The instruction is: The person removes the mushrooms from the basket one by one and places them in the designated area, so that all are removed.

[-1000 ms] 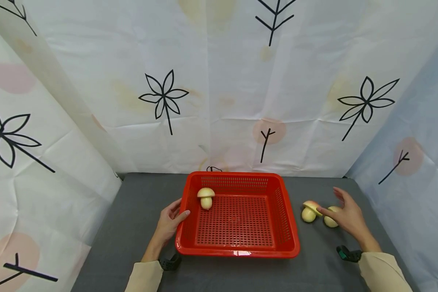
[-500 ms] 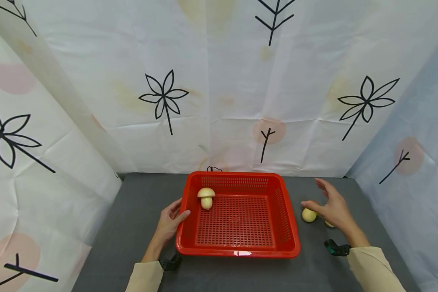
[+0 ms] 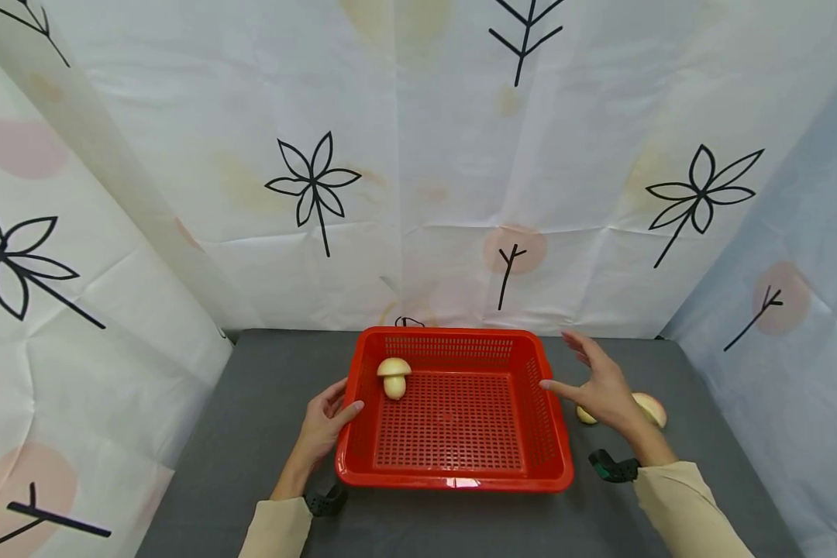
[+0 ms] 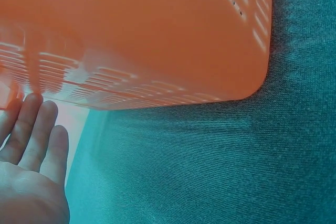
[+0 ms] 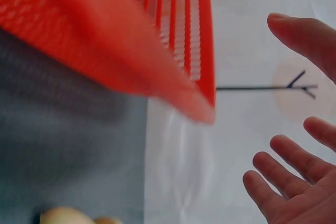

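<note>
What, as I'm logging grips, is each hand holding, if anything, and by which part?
The left hand holds the red basket by its left rim. The right hand, open near the opposite rim, holds nothing.

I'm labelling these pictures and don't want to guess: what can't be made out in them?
Head view: much of the mushrooms to the right of the basket, hidden by the right hand and wrist.
Right wrist view: most of those mushrooms, cut off by the bottom edge; the basket's near rim, blurred.
Left wrist view: part of the left hand, cut off by the left and bottom edges.
</note>
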`<state>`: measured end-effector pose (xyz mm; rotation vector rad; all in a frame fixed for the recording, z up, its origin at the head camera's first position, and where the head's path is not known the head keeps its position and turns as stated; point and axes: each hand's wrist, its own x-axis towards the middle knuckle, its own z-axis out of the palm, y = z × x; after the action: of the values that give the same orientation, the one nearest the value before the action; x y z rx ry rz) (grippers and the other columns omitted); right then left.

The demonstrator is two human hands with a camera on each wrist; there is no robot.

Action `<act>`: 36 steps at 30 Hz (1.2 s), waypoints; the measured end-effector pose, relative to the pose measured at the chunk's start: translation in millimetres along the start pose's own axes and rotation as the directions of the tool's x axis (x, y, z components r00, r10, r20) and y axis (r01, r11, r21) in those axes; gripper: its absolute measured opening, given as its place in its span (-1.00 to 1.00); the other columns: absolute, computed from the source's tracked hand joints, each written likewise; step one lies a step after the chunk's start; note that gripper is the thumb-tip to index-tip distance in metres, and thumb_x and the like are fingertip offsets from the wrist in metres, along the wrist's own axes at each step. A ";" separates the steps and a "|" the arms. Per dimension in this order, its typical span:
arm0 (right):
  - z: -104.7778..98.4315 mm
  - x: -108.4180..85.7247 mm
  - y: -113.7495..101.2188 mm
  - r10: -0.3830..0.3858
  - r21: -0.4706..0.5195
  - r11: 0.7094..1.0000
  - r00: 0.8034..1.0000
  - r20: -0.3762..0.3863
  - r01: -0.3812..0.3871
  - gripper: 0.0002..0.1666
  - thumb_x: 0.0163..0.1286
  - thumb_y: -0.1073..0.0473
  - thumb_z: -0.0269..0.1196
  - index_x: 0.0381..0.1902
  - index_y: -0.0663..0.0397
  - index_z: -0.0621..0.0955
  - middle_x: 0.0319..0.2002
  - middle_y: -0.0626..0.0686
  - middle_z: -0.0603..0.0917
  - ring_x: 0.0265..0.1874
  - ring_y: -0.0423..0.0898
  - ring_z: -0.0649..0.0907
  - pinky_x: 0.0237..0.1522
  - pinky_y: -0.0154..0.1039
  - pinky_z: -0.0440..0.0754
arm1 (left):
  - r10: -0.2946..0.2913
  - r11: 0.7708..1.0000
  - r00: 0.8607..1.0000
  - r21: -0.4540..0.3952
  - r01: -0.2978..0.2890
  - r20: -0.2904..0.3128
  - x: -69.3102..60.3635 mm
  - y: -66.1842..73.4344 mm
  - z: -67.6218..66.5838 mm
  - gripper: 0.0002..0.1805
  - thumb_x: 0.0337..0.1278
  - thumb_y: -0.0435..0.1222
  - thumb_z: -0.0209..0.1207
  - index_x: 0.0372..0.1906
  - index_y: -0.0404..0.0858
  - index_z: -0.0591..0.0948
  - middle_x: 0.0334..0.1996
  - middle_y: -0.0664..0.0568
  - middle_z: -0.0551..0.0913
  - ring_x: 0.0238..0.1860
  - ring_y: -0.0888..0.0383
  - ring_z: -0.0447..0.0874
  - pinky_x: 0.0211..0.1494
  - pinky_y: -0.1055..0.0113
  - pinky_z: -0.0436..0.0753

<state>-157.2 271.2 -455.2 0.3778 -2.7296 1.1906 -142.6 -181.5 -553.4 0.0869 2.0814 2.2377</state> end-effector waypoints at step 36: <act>128.8 56.0 -60.1 -0.036 0.131 0.991 0.953 0.300 -0.004 0.08 0.14 0.05 0.58 0.52 0.12 0.30 0.44 0.16 0.39 0.40 0.18 0.40 0.38 0.18 0.41 | 0.037 0.999 0.999 0.001 -0.037 0.039 0.3 -4.4 -3.8 -0.35 0.35 -0.44 0.24 0.47 -0.42 0.30 0.37 -0.37 0.41 0.33 -0.29 0.45 0.16 0.20 0.67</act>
<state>-197.4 127.4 -487.7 0.6470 -2.8987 1.4183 -143.2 -185.0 -558.1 0.1697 2.0787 2.2363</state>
